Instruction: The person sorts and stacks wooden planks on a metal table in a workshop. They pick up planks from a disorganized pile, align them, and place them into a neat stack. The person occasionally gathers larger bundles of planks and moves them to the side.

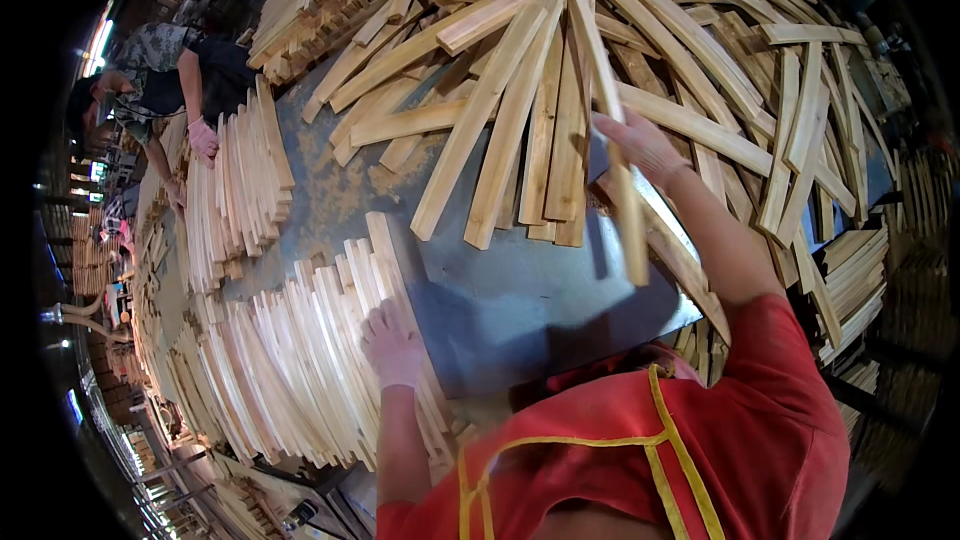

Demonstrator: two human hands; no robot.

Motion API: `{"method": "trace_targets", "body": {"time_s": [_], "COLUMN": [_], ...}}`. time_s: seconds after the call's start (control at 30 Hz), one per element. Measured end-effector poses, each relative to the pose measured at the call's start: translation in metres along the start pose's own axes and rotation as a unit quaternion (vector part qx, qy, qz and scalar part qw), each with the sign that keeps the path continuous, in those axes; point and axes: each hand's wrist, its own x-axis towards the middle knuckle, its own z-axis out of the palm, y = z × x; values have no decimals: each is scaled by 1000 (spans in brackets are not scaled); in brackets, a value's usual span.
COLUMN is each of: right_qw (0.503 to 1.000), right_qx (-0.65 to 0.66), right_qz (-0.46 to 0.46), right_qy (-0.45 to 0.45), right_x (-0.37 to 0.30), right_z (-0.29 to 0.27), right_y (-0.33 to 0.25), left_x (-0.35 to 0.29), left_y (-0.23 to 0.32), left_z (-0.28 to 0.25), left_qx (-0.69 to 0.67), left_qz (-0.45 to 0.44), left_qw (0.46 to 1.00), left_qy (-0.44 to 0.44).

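Note:
My right hand (pixel 645 147) is closed around a long wooden slat (pixel 628 220). Its lower end points toward me, over the grey metal tabletop (pixel 500 300), and its far end reaches up to a loose heap of slats (pixel 540 130). At lower left, my left hand (pixel 392 343) rests with fingers stretched out on a tight row of pale slats (pixel 300 360) set side by side. It lies near the row's right end, beside a slat (pixel 392 265) that sticks out farther than its neighbours.
Across the table at left, a person (pixel 165 70) with pink gloves handles another row of slats (pixel 240 185). Stacked slats (pixel 315 5) stand at the far left. More slats are piled at right (pixel 855 275), beyond the table. Sawdust (pixel 345 180) covers part of the tabletop.

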Motion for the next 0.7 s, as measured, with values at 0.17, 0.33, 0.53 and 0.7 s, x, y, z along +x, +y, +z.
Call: {"method": "trace_targets", "body": {"time_s": [0.17,0.33,0.53,0.7], "right_qw": [936,929,922,727], "right_qx": [331,323,343,665], "right_qz": [32,-51,-56,96], "right_qy": [119,174,169,-139], "right_x": [68,75,59,-5], "right_z": [53,73,84,91], "right_y": [3,29,35,83], "left_x": [95,187,181,126], "left_y": [69,162,225,204], "left_z": [-43,-44,-31,-56], "left_qx": [-170,-300,-812,-829], "left_qz": [106,72,127,122], "left_qw": [970,949,490,374], "left_qy": [135,58,-291,-398]}}
